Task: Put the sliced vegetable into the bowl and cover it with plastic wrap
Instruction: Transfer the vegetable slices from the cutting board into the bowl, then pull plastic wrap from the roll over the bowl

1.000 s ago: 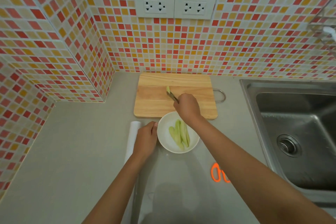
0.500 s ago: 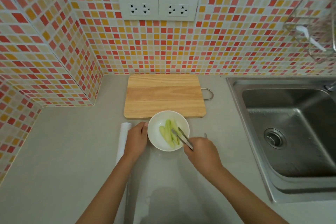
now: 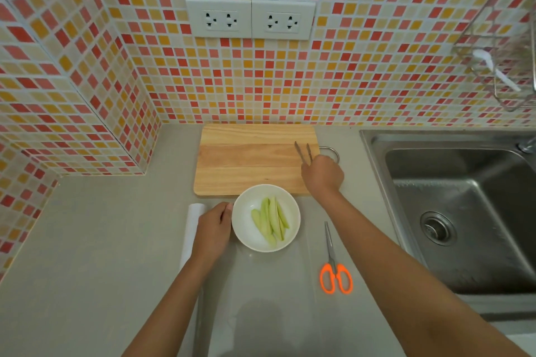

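Head view: the right hand (image 3: 322,174) has left the bowl (image 3: 246,236) and now sits over the right end of the cutting board (image 3: 249,159), its fingers curled round a pair of metal tongs (image 3: 303,151) whose tips point away across the wood with a small gap between them and nothing held. Half a second ago those tips were down among the slices in the bowl; a second ago they were picking a piece off the board. The board now shows no vegetable at all. The sliced vegetable (image 3: 271,220) lies as a cluster of pale green strips inside the white bowl, which stands on the surface just in front of the board. The left hand (image 3: 213,230) has not moved: it rests against the bowl's left rim, fingers loosely bent, gripping nothing that I can make out.

Judged from this, the loading step looks finished, and the tongs seem about to be set down on the board. The roll of plastic wrap (image 3: 193,229) lies just left of the left hand, with a clear sheet (image 3: 278,293) apparently already drawn out across the surface under and in front of the bowl. Orange-handled scissors (image 3: 335,272) lie to the right, near the sink (image 3: 464,211). Covering is what remains.
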The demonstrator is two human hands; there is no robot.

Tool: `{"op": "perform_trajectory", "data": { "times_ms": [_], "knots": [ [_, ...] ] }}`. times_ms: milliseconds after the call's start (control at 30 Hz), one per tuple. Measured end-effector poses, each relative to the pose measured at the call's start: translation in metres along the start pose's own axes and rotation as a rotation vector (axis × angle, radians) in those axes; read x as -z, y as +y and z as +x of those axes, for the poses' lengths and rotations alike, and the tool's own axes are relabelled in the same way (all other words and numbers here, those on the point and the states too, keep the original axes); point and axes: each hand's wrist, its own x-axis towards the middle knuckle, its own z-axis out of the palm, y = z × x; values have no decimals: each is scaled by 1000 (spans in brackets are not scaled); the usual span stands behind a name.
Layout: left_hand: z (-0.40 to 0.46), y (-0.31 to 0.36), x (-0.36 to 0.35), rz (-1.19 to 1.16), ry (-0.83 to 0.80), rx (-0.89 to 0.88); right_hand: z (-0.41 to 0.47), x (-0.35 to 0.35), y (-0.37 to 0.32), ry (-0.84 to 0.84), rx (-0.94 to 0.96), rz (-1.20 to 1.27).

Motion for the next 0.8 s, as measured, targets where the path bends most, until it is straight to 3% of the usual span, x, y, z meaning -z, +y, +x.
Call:
{"op": "perform_trajectory", "data": {
  "times_ms": [200,433,600,800],
  "knots": [
    [0,-1,1,-15,-8,11,15,-21,-6,-7,10,-94],
    [2,-2,2,-17,-10,4,18,-22,-2,-50,7,5],
    [1,-1,2,-26,-13,10,-13,-10,10,40,102,126],
    [-4,2,2,-19,-31,-5,-79,-18,38,-241,162,399]
  ]
}}
